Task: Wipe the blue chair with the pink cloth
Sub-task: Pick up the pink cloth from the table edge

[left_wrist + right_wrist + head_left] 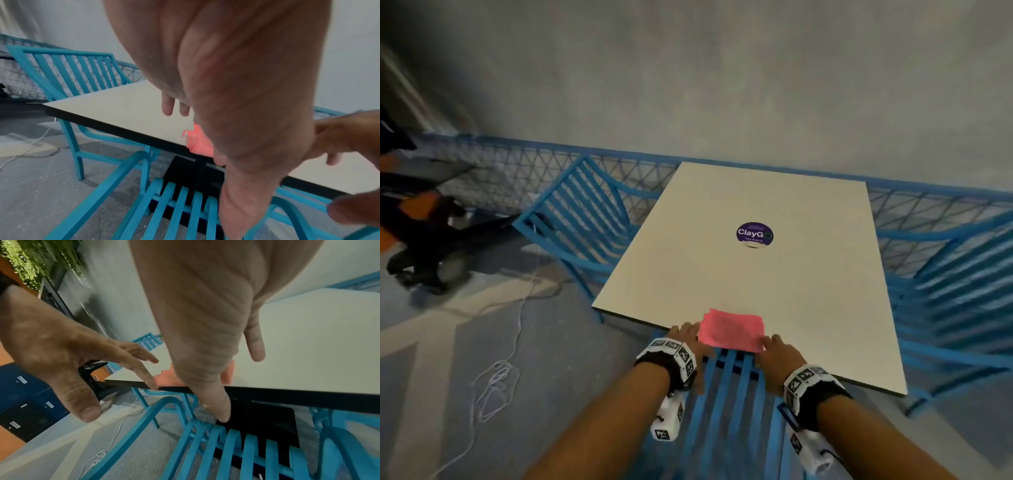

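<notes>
Pink cloth point(732, 329) lies at the desk point(756, 274) edge; left hand point(688, 337) and right hand point(777, 353) flank it, each grip spread, above the blue chair point(726, 404).

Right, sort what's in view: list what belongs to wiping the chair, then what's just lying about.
For the job:
- pink cloth at the table's near edge
- blue chair directly below the hands
- left hand and right hand, either side of the cloth

Just lying about:
- white table
- purple sticker
- white cord on the floor
- other blue chairs
</notes>
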